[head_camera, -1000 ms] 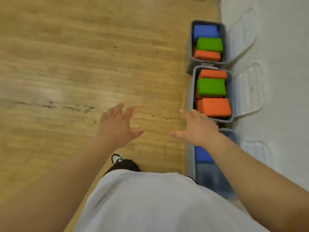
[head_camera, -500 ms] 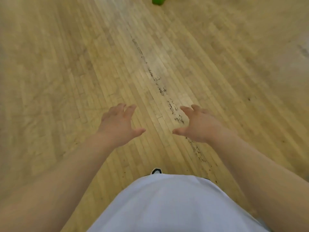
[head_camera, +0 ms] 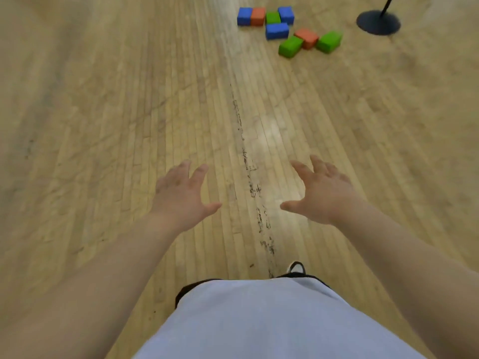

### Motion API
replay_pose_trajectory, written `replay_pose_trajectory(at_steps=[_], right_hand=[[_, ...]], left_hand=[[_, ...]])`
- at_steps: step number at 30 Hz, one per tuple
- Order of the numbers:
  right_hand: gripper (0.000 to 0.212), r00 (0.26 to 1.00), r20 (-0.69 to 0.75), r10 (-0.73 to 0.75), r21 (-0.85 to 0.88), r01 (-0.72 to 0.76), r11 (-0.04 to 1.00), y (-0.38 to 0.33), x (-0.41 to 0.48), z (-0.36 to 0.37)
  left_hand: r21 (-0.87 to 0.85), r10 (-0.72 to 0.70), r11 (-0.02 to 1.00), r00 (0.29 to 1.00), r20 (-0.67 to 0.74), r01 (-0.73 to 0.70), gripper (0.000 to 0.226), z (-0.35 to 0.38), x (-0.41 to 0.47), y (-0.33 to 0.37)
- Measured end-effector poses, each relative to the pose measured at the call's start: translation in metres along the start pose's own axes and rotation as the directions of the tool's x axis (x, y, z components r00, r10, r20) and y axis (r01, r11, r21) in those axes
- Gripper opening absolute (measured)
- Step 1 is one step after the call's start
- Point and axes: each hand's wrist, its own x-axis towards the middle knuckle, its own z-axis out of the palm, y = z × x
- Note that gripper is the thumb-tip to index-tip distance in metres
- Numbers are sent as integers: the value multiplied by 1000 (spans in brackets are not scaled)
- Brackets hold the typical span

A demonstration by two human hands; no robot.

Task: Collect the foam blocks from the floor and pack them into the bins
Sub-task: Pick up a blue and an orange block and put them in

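Observation:
Several foam blocks lie in a loose cluster on the wooden floor far ahead, upper right of the view: a blue block [head_camera: 276,30], a green block [head_camera: 290,46], an orange block [head_camera: 307,38], another green block [head_camera: 329,42], and more blue, orange and green ones behind [head_camera: 257,16]. My left hand [head_camera: 181,194] and my right hand [head_camera: 320,193] are held out in front of me above bare floor, fingers spread, holding nothing. Both are far short of the blocks. No bin is in view.
A black round stand base [head_camera: 378,22] with a thin pole sits on the floor right of the blocks. A dark scuff line [head_camera: 248,174] runs along the floorboards between my hands. My white shirt and one shoe [head_camera: 296,268] show at the bottom.
The view has swung away from the bins by the wall and across the floor; the cluster of blocks has come into sight. Both hands stay spread and hold nothing.

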Motion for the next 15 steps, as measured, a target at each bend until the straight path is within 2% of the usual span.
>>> replay_pose_trajectory(at_steps=[6,15], right_hand=[[111,999,-36,-5,-25,4,1000,95,58,-76],[109,999,-37,19,33,-18,999,136,168,-131]], left_hand=[[-28,-35,999,997,-71,33,96,-51,64,89],[5,16,1000,997,-73,-15,96,-87,194,123]])
